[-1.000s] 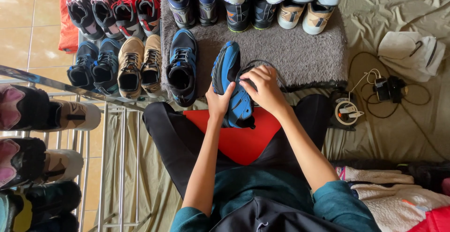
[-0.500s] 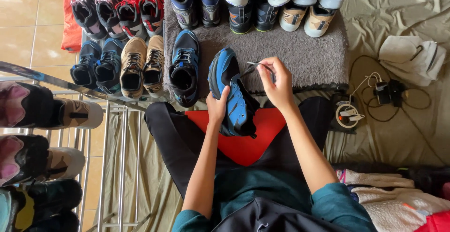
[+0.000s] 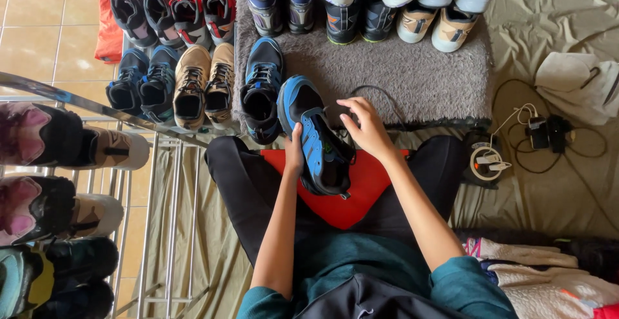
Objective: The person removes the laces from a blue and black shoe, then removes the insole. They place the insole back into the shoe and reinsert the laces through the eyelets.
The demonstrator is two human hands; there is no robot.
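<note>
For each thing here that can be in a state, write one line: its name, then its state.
Blue shoe: tilted on red cloth, lace loose.
Left hand: steadying the shoe's side.
Right hand: pinching the black lace.
Matching blue shoe: upright on grey mat, laced.
Tan pair: side by side, laced.

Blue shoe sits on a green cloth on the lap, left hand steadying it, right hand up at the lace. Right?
Not quite: the cloth under the blue shoe is red, not green, as the head view shows. The rest holds: the shoe sits on the lap, the left hand steadies its side and the right hand is up at the lace.
</note>
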